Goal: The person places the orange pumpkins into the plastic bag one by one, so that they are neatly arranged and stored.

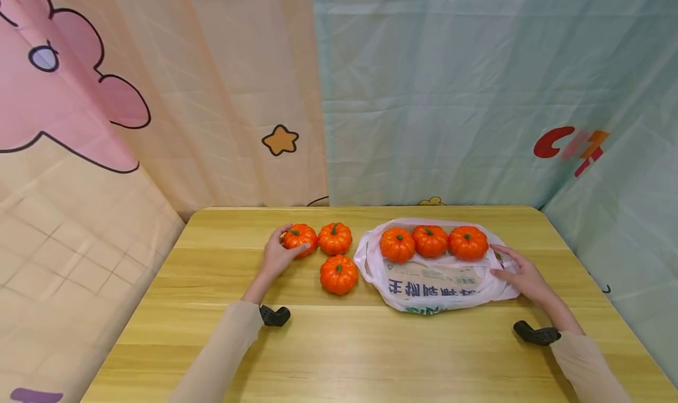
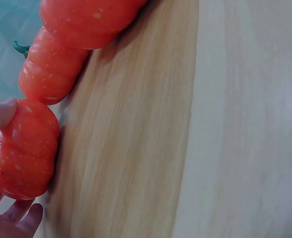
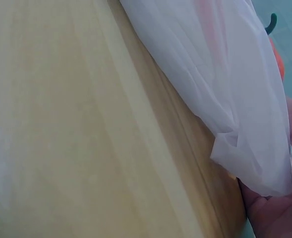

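Leftmost pumpkin point(image 1: 301, 240) clasped by left hand point(image 1: 278, 257), best lifted straight up; bag point(image 1: 431, 282) held by right hand point(image 1: 523, 275), best steadied, not tugged.

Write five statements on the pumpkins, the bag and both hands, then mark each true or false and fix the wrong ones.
1. The left hand holds a pumpkin between thumb and fingers. True.
2. The right hand is on a pumpkin outside the bag. False: the right hand touches the edge of the white bag.
3. Counting the one in hand, three pumpkins are outside the bag. True.
4. The pumpkins are green with orange stems. False: they are orange with green stems.
5. The bag has printing on it. True.
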`<state>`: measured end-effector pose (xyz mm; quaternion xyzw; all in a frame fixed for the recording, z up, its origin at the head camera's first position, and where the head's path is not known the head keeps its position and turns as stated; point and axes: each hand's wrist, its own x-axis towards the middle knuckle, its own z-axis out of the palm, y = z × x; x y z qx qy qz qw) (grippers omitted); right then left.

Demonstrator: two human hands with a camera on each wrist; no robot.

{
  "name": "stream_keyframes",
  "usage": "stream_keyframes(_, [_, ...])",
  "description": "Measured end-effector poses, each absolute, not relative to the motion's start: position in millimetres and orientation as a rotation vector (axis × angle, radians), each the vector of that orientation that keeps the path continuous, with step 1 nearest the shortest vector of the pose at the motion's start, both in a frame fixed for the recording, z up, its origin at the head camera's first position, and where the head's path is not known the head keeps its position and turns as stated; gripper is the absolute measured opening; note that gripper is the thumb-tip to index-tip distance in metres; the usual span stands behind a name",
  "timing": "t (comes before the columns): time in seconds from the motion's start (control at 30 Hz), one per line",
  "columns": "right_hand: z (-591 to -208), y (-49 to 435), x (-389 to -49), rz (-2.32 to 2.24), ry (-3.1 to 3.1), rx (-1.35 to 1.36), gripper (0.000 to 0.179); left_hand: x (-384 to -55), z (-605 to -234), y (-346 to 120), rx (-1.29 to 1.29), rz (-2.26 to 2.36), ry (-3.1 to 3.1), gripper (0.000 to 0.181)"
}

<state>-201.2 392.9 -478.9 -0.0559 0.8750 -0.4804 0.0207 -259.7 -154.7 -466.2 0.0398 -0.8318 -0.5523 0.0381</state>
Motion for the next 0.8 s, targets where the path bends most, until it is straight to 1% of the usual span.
stream_keyframes(0.23, [-481.8, 394.6, -202.6, -1.47, 2.715, -0.156, 0.066, -258.3, -462.6, -152.8, 0.154, -1.669, -2.553, 0.073])
stream_keyframes(0.47, [-483.3, 393.2, -201.4, -1.493, 2.74, -0.207, 0.062, -255.0, -460.1, -151.4, 0.18, -1.674, -2.535, 0.072])
stream_keyframes(0.8, [-483.9, 395.9, -203.3, -1.482, 2.732, -0.167, 0.064, -252.6, -460.8, -149.2, 0.174, -1.673, -2.508, 0.073])
